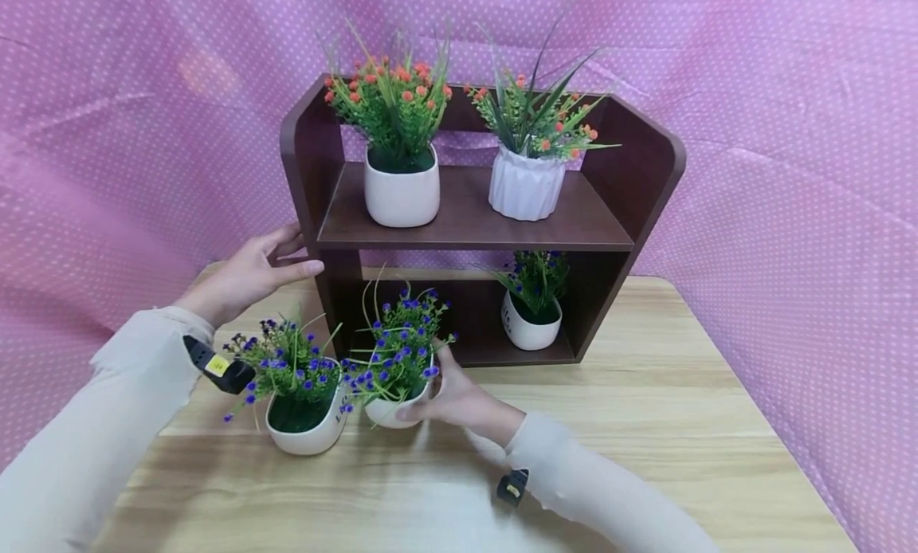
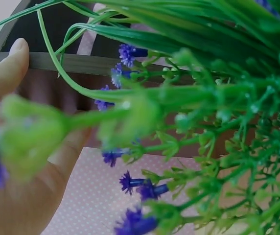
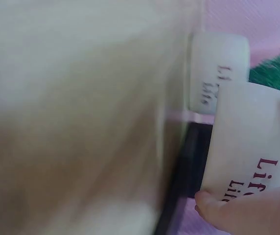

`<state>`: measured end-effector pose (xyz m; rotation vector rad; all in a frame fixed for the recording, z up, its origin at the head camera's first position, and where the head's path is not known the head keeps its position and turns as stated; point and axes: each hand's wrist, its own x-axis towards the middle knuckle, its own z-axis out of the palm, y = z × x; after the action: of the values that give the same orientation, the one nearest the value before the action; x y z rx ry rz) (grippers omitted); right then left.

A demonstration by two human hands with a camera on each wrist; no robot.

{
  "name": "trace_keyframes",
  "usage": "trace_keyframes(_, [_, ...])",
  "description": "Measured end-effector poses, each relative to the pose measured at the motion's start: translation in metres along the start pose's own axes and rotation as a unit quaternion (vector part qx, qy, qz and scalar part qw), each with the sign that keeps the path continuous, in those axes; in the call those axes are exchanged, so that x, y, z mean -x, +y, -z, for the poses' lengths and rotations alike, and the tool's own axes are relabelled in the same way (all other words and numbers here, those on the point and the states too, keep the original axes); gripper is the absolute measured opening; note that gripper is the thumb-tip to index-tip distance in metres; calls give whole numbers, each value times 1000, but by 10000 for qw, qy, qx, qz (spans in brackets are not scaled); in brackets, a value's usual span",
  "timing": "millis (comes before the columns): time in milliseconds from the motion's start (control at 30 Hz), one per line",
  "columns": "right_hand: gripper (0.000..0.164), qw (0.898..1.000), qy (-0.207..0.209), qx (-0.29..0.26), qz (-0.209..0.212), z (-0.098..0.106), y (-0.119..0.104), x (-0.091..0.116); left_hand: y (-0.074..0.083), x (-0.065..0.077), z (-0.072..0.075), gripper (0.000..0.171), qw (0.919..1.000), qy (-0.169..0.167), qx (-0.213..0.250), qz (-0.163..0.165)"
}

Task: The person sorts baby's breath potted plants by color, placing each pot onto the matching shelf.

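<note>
My right hand [image 1: 455, 394] grips the right side of a white oval flowerpot [image 3: 252, 137] with purple flowers [image 1: 402, 346], at the front of the lower shelf. Red "Life" lettering shows on the pot in the right wrist view. My left hand [image 1: 247, 274] rests at the left side panel of a dark brown two-tier shelf [image 1: 473, 238], its thumb [image 2: 13, 63] extended across the panel's front edge. Below the left forearm, a second white pot [image 1: 308, 433] with purple flowers stands on the table, and its leaves partly cover the left wrist view.
On the upper shelf stand a smooth white pot [image 1: 402, 190] and a ribbed white pot [image 1: 526, 185], both with orange flowers. A white pot [image 1: 531, 330] with purple flowers sits at the lower right. Pink dotted cloth [image 1: 782, 178] hangs behind the wooden table [image 1: 681, 409].
</note>
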<state>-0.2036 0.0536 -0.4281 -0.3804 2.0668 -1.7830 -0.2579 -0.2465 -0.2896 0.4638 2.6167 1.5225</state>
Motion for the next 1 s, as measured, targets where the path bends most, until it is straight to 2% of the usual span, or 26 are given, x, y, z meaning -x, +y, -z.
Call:
trace_keyframes(133, [118, 9996, 110, -255, 78, 11, -10, 0, -1, 1, -1, 82, 9999, 4, -115, 74])
trace_keyframes(433, [118, 9984, 567, -9, 72, 36, -18, -10, -3, 1, -5, 83, 9997, -49, -161, 163])
trace_keyframes(633, [109, 9965, 748, 294, 240, 57, -13, -28, -5, -2, -6, 82, 9999, -67, -116, 110])
trace_keyframes(767, [108, 9941, 902, 536, 274, 69, -9, -41, -6, -1, -5, 83, 9996, -105, -208, 138])
trace_keyframes(1000, [113, 9930, 1022, 551, 193, 80, -7, -57, -1, 2, 0, 85, 9991, -103, -377, 182])
